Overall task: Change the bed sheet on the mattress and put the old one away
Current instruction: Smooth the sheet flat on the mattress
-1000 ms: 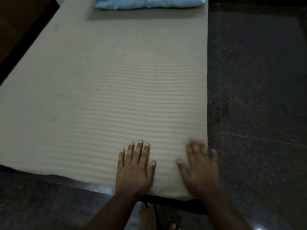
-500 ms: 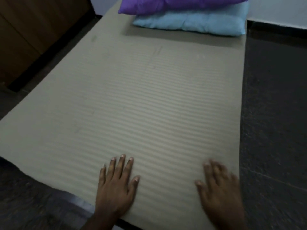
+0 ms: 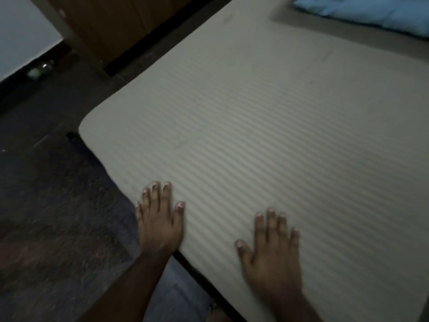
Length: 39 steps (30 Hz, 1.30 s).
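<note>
A beige striped bed sheet (image 3: 267, 117) lies flat and smooth over the mattress, which sits low on the dark floor. My left hand (image 3: 159, 219) rests palm down with straight fingers on the sheet at the near edge, close to the near left corner. My right hand (image 3: 271, 254) lies flat on the sheet a little to the right, fingers spread. Neither hand holds anything. A light blue pillow (image 3: 371, 12) lies at the far end of the mattress.
Dark stone floor (image 3: 46, 205) surrounds the mattress on the left and near side. A brown wooden cabinet (image 3: 111, 26) stands at the far left beside the mattress. A small shiny object (image 3: 39, 69) lies on the floor by the white wall.
Both hands have slid left along the near edge of the sheet, and my view has swung left. The purple pillow has left the view.
</note>
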Motion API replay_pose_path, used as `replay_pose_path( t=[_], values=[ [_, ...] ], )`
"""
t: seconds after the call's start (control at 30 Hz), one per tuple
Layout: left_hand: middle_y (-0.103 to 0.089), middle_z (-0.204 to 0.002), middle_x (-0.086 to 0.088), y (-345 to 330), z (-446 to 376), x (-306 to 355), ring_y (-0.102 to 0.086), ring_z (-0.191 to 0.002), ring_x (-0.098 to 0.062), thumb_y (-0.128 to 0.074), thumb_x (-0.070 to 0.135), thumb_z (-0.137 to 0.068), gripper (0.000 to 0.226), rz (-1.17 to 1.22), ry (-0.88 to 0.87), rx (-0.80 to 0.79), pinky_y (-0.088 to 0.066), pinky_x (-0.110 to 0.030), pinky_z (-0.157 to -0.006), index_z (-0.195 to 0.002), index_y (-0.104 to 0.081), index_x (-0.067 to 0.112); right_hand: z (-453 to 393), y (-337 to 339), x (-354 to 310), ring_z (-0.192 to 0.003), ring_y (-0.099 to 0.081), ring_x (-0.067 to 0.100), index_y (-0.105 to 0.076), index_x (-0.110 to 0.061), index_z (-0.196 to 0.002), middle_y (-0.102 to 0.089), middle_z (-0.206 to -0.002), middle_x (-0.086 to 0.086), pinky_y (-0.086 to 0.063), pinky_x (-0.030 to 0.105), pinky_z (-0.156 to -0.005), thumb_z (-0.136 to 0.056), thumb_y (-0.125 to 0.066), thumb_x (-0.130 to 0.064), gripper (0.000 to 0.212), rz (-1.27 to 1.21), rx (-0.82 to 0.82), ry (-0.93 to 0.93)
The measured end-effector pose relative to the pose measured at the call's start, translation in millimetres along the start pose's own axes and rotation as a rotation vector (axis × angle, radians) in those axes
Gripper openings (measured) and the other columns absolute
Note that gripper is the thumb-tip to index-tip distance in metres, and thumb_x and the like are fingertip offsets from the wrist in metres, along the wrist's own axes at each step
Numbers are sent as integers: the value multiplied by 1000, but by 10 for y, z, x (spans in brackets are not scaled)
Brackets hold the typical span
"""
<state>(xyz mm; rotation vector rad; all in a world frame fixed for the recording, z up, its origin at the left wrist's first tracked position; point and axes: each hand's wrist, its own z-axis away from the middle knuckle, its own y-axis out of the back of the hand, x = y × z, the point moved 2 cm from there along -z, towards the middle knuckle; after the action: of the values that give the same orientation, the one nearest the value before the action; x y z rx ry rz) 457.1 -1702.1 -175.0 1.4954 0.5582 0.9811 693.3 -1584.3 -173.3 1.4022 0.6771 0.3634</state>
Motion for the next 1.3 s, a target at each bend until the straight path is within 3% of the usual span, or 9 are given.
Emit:
replay_pose_path(
  t=[0.17, 0.33, 0.43, 0.67, 0.83, 0.93, 1.03, 1.13, 1.3],
  values=[
    [-3, -169, -10, 25, 217, -262, 1, -155, -31, -39, 53, -103, 70, 406, 384, 62, -4, -45, -124, -161, -14, 21, 398, 94, -548, -141, -44, 35, -58, -13, -140, -40, -156, 11, -33, 60, -108, -86, -52, -58, 71, -124, -26, 495],
    [-40, -157, -11, 206, 0, -289, -27, -148, -26, -46, 39, -104, 60, 520, 504, 148, -22, -36, -119, -157, -31, 16, -616, 21, -368, -147, -32, 36, -44, -6, -149, -37, -158, 18, -25, 62, -117, -97, -36, -57, 74, -65, -61, 160],
    [-61, -133, -13, 255, -100, -418, -39, -132, -30, -49, 29, -102, 49, 429, 511, 251, -35, -39, -108, -151, -44, 25, -698, -138, -792, -149, -26, 38, -39, -8, -152, -31, -160, 19, -21, 63, -117, -97, -34, -62, 77, -35, -139, 221],
    [-48, -149, -7, 170, -61, -749, -41, -134, -32, -42, 34, -98, 60, 233, 235, 75, -33, -48, -109, -156, -29, 30, -236, -164, -1610, -151, -25, 32, -41, -17, -152, -30, -163, 8, -26, 62, -115, -96, -43, -58, 69, -84, -153, 600],
    [-45, -144, -12, 337, -337, -860, -43, -130, -35, -74, 32, -84, 69, 472, 547, 135, -33, -40, -105, -145, -45, 17, -868, -217, -1623, -152, -23, 29, -36, -15, -154, -31, -162, 9, -23, 59, -119, -99, -39, -56, 69, -71, -128, 366],
    [-34, -152, -13, 298, -409, -845, -43, -132, -27, -81, 28, -78, 96, 857, 834, 45, -33, -27, -98, -155, -24, 23, -801, -313, -1791, -152, -24, 31, -40, -18, -153, -31, -162, 9, -23, 60, -118, -99, -38, -54, 65, -29, -139, 440],
    [-47, -144, -4, 168, -460, -792, -52, -111, -18, -78, 27, -78, 107, 1145, 1030, -71, -43, -32, -95, -158, -8, 34, -753, -342, -1813, -151, -25, 30, -43, -18, -151, -33, -162, 7, -22, 58, -118, -100, -38, -53, 62, -3, -107, 430],
    [-50, -130, 2, 149, -579, -767, -55, -107, -20, -77, 28, -71, 103, 1076, 980, -88, -49, -37, -93, -154, -17, 29, -765, -343, -1810, -153, -20, 29, -39, -18, -153, -29, -163, 7, -20, 58, -119, -101, -37, -55, 64, 33, -109, 437],
    [-43, -142, -21, 194, -699, -654, -49, -126, -39, -65, 13, -83, 76, 780, 891, -80, -42, -40, -101, -147, -24, 9, -765, -311, -1790, -153, -19, 29, -37, -19, -154, -27, -164, 7, -21, 58, -119, -100, -38, -58, 67, 31, -135, 456]
  ],
)
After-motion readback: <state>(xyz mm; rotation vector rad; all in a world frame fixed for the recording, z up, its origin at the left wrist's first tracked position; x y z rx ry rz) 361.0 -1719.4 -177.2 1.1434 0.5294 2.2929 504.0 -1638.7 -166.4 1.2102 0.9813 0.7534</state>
